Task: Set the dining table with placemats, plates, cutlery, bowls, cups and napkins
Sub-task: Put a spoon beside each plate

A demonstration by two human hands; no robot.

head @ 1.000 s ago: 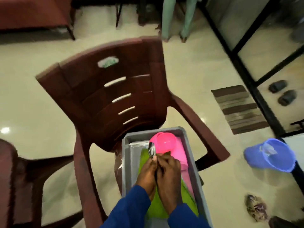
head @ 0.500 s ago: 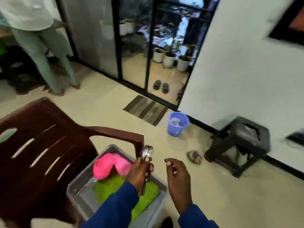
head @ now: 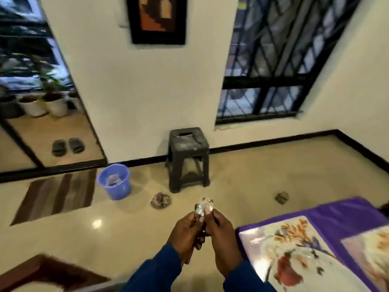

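You hold the spoons (head: 203, 205) in front of you, above the floor (head: 252, 182), their shiny bowls pointing up and away (the blur hides how many there are). Your left hand (head: 186, 233) curls round the handles, which run down through the fist. Your right hand (head: 219, 225) pinches the stems just below the bowls, thumb on top, touching the left hand. Both sleeves (head: 160, 270) are dark blue.

Just to your right lies the worktop (head: 341, 216) under a purple cover, with a floral placemat (head: 294, 249) near its corner and a second placemat (head: 370, 253) beside it at the frame's edge.

Farther out on the floor, a dark stool (head: 188, 159) stands against the wall, a blue bucket (head: 114, 181) sits to its left, and a striped mat (head: 56, 194) lies before the glass door. A pair of slippers (head: 67, 146) rests beyond the door, near white plant pots (head: 44, 106). A chair's brown arm (head: 48, 270) shows at lower left.
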